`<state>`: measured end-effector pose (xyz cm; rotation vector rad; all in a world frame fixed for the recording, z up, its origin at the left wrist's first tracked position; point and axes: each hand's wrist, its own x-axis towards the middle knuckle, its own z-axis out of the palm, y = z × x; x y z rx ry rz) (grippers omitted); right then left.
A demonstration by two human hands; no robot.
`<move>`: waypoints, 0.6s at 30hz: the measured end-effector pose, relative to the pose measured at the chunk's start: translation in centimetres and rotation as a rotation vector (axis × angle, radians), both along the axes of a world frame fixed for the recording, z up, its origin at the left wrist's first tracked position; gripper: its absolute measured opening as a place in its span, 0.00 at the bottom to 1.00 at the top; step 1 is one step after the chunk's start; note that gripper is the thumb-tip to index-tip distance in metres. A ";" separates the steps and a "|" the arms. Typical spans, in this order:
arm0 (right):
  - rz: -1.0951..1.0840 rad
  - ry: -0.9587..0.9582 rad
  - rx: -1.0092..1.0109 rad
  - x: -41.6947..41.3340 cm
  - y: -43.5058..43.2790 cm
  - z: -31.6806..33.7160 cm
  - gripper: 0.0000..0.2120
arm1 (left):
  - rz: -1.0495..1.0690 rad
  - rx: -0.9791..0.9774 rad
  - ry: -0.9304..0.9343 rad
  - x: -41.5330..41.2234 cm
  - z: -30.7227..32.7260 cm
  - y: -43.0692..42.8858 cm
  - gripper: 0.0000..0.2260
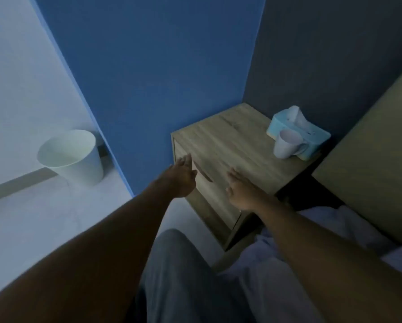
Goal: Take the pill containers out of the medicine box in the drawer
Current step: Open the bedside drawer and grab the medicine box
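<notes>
A wooden bedside cabinet stands in the corner against the blue wall. Its top drawer is closed, with a dark slot handle on its front. My left hand hovers just left of that handle, fingers apart and empty. My right hand is stretched over the cabinet's front edge to the right of the handle, fingers spread, holding nothing. The medicine box and pill containers are hidden from view.
A light blue tissue box and a white mug sit on the cabinet's back right. A white bin stands on the floor at left. White bedding and a headboard lie to the right. My knee is below.
</notes>
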<state>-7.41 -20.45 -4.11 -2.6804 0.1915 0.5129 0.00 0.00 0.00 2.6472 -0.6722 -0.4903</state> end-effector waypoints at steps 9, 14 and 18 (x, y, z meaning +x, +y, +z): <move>-0.021 -0.162 -0.234 1.1 -1.9 -9.1 0.33 | 0.154 -0.199 0.331 3.9 -11.3 -2.1 0.32; -0.046 -0.321 -0.353 1.4 -1.7 -11.1 0.33 | 0.286 -0.410 0.418 6.1 -16.2 -4.6 0.33; -0.026 -0.338 -0.377 1.9 -2.0 -11.8 0.33 | 0.381 -0.610 0.380 8.0 -18.1 -6.7 0.35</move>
